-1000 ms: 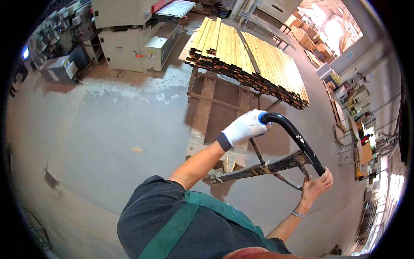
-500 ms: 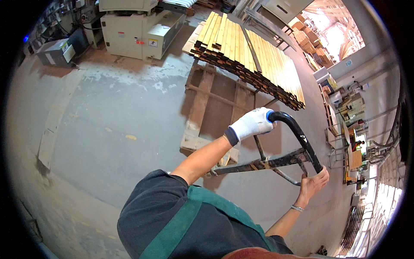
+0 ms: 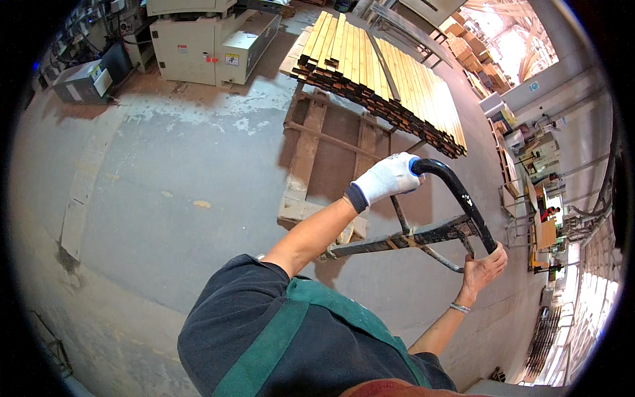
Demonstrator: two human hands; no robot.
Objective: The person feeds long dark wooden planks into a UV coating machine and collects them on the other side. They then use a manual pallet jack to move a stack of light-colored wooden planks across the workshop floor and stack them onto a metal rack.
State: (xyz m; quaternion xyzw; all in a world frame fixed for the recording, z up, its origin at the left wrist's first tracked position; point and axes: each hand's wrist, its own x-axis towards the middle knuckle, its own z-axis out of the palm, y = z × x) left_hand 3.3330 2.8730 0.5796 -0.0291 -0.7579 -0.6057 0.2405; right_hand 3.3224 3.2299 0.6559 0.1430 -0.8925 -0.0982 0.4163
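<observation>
My left hand [image 3: 387, 177], in a white knit glove with a dark cuff, is closed round the far end of a curved black handle [image 3: 456, 190]. My bare right hand [image 3: 486, 268], with a bracelet at the wrist, wraps the handle's near right end. The handle belongs to a pallet truck, whose worn dark shaft [image 3: 380, 246] slants down to the left. Beyond it a wooden pallet [image 3: 305, 162] sits low. A broad stack of light wooden strips [image 3: 413, 83] with dark ends lies above the pallet's far part; what bears it is mostly hidden.
A beige machine cabinet [image 3: 188, 56] and a grey box [image 3: 83, 83] stand at the far left. Metal-framed tables [image 3: 410, 33] are behind the stack. Along the right wall run workbenches [image 3: 529, 218] and piled goods. Grey floor [image 3: 165, 165] stretches to the left.
The stack and pallet appear slightly higher in the picture. Both hands keep their hold on the handle, which has shifted only a little.
</observation>
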